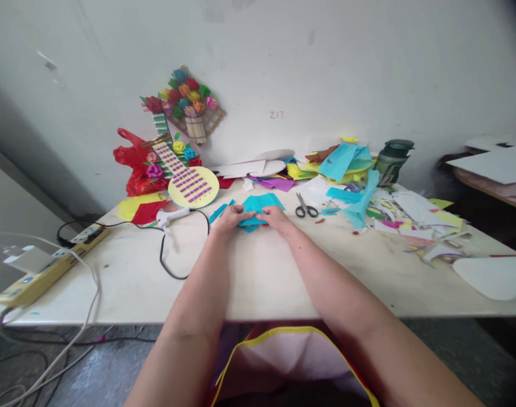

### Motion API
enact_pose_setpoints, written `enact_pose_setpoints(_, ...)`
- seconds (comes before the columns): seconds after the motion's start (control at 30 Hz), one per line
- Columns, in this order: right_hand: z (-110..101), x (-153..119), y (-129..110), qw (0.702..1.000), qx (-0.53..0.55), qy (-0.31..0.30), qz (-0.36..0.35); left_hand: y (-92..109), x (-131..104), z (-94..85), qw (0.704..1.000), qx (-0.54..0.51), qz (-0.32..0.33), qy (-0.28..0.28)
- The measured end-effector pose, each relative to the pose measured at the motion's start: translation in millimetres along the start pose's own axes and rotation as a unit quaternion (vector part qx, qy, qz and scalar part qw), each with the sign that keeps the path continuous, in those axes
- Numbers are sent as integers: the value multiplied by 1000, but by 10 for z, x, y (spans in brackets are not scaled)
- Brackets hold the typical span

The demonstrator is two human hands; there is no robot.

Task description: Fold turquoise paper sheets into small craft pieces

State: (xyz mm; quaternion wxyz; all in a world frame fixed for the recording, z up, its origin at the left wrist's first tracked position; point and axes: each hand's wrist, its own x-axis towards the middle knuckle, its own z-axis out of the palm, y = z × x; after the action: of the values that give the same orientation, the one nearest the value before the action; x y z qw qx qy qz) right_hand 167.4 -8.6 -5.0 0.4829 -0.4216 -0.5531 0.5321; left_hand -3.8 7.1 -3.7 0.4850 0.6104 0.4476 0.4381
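Blue paper (263, 202) lies at the middle of the table, between and behind my two hands. My left hand (233, 217) pinches its left side, thumb and fingers pressed together. My right hand (273, 217) pinches the right side in the same way, close beside the left. Narrow blue strips (221, 211) rest just left of my left hand. To the right of my right hand are black-handled scissors (305, 207), lying with nothing holding them. A white glue gun (172, 216) with a black cord lies to the left.
A yellow guitar-shaped craft (194, 186) and paper flowers (185, 93) stand at the back left. A yellow power strip (50, 268) lies on the left edge. Paper scraps (414, 209) and a dark bottle (392, 163) are at the right of the table (274, 282).
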Motion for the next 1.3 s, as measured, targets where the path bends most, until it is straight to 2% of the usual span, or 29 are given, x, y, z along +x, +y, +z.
enact_pose_setpoints(0.17,-13,11,27,1000,-9,-23,-6,-10,-4,-16,1000,8,16,2)
enact_pose_setpoints(0.3,-63,17,-6,998,25,-43,31,11,-20,-27,999,-40,18,1)
enact_pose_setpoints(0.43,-104,8,-34,998,28,-38,31,28,-26,-32,997,-72,21,30)
enact_pose_setpoints(0.57,-92,-8,-39,999,-14,-19,23,37,-20,-34,995,-93,19,29)
enact_pose_setpoints(0.87,-73,36,24,1000,-31,1,-6,52,-32,-6,992,-121,24,9)
enact_pose_setpoints(1.1,-87,11,-22,999,-10,-24,28,19,-9,-32,995,-95,23,9)
enact_pose_setpoints(1.3,-76,29,-4,1000,-13,14,17,-3,1,1,997,-63,-5,-38)
